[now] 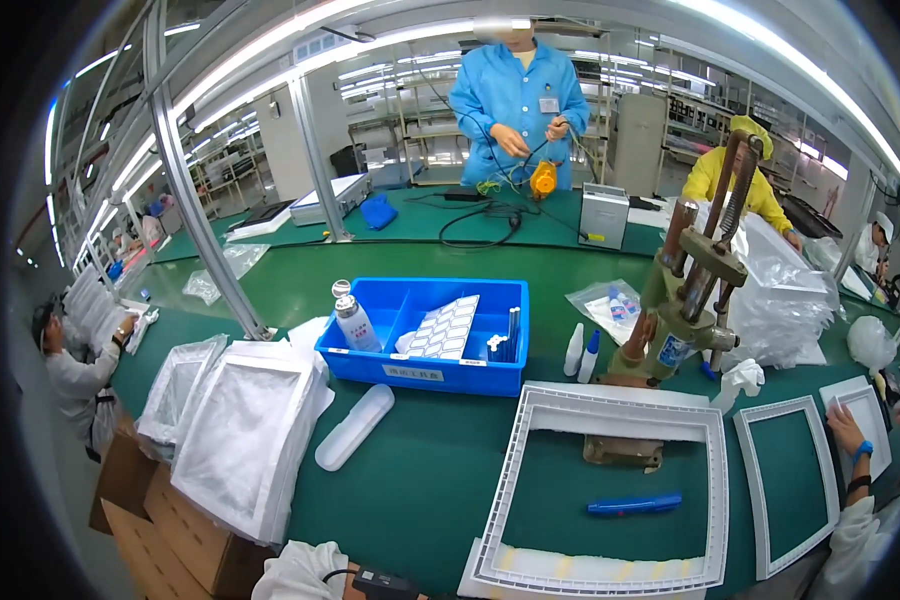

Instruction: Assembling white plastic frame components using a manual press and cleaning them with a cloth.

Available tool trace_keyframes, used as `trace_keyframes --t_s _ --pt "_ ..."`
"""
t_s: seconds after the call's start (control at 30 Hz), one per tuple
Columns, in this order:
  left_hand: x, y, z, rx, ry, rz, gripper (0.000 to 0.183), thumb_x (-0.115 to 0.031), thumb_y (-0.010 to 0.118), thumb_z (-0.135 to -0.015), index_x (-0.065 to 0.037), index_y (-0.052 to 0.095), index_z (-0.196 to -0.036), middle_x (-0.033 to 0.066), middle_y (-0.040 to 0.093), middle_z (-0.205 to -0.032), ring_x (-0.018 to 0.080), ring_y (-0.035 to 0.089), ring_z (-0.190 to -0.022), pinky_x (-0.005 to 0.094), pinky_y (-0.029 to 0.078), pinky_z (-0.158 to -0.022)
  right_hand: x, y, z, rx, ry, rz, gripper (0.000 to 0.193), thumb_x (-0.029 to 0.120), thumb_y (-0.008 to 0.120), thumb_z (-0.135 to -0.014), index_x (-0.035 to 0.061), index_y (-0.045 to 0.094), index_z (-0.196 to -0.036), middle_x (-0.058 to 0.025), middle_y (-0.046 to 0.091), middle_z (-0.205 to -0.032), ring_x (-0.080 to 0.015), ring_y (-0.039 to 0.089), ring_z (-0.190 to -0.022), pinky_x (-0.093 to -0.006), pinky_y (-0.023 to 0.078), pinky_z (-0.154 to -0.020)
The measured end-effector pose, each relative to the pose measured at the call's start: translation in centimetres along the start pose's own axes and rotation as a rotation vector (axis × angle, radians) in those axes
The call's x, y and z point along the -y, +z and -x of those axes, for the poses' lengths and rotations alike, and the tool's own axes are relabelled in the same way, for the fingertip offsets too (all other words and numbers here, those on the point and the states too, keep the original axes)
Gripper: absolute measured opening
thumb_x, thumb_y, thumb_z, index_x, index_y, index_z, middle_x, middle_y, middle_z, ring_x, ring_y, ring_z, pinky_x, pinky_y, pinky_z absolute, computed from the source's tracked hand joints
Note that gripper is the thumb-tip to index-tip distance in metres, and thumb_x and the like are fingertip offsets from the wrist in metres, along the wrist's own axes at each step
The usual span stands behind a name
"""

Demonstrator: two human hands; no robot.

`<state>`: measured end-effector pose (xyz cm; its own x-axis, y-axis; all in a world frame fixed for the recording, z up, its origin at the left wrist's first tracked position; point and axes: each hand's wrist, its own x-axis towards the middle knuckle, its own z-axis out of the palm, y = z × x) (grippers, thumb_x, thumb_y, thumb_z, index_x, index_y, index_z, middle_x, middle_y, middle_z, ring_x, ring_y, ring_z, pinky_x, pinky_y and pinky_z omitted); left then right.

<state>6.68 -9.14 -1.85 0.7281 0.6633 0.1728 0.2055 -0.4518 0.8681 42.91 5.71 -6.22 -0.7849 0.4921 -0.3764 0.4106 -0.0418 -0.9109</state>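
At the lower edge, my left wrist [351,583] shows between a white sleeve and a black strapped device; its fingers are cut off by the frame. Far to the right, my right hand [847,430], with a blue band and a black strap on the wrist, has its fingers closed on the left edge of a small white framed panel [878,440]. Beside it, a narrow white frame [753,480] lies flat. A larger white rectangular frame [715,470] rests on white foam strips, and a blue marker pen [635,504] lies inside its opening.
A green hand press [670,320] stands behind the large frame, near two small bottles [582,355]. A blue divided bin [420,380] holds a bottle and label sheets. Wrapped white frames [240,435] are stacked left, above cardboard boxes [175,530]. Co-workers [515,100] work across the bench.
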Motion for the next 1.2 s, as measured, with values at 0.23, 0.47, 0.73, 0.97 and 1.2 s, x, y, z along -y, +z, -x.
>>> trace_keyframes --t_s 0.23,0.47,0.73,0.97,1.2 --pt "-0.5 -0.4 -1.1 -0.003 -0.012 0.015 0.015 -0.013 0.065 -0.081 -0.002 0.062 -0.091 0.0156 0.060 -0.079 0.0348 0.062 -0.074 0.0424 0.050 -0.064 3.9 16.2 -2.3 0.162 0.089 -0.332 0.027 0.021 0.062 -0.096 -0.0018 0.066 -0.110 -0.0070 0.066 -0.081 -0.0111 0.060 -0.072 -0.0286 0.049 -0.066" --pt "-0.6 -0.5 -1.2 0.040 -0.001 0.004 0.016 -0.015 0.064 -0.080 -0.002 0.059 -0.087 0.0161 0.059 -0.079 0.0356 0.061 -0.075 0.0431 0.049 -0.064 2.8 17.4 -1.6 0.112 0.165 -0.610 0.023 0.020 0.063 -0.096 -0.0007 0.068 -0.103 -0.0012 0.063 -0.081 -0.0098 0.055 -0.071 -0.0259 0.046 -0.063" --pt "-0.3 -0.2 -1.1 0.023 0.017 -0.045 0.014 -0.012 0.064 -0.078 0.000 0.058 -0.085 0.0165 0.058 -0.077 0.0366 0.061 -0.073 0.0447 0.049 -0.064 2.5 17.7 -1.8 0.012 0.157 -0.472 0.024 0.021 0.062 -0.097 -0.0017 0.067 -0.104 -0.0012 0.063 -0.084 -0.0081 0.053 -0.072 -0.0239 0.044 -0.063" --pt "-0.2 -0.2 -1.2 0.048 0.034 -0.066 0.014 -0.011 0.064 -0.078 0.000 0.058 -0.087 0.0167 0.058 -0.078 0.0365 0.061 -0.073 0.0446 0.049 -0.064 2.4 17.7 -1.6 0.015 0.193 -0.510 0.024 0.020 0.063 -0.096 -0.0015 0.067 -0.105 -0.0005 0.062 -0.082 -0.0074 0.052 -0.071 -0.0233 0.043 -0.061" --pt "-0.3 -0.2 -0.4 0.019 0.065 -0.126 0.019 -0.014 0.062 -0.081 0.001 0.059 -0.092 0.0170 0.060 -0.081 0.0359 0.061 -0.074 0.0437 0.049 -0.064 -0.5 18.9 -1.0 0.018 0.158 -0.409 0.027 0.022 0.061 -0.098 -0.0009 0.065 -0.112 -0.0023 0.065 -0.088 -0.0101 0.056 -0.075 -0.0253 0.046 -0.066"
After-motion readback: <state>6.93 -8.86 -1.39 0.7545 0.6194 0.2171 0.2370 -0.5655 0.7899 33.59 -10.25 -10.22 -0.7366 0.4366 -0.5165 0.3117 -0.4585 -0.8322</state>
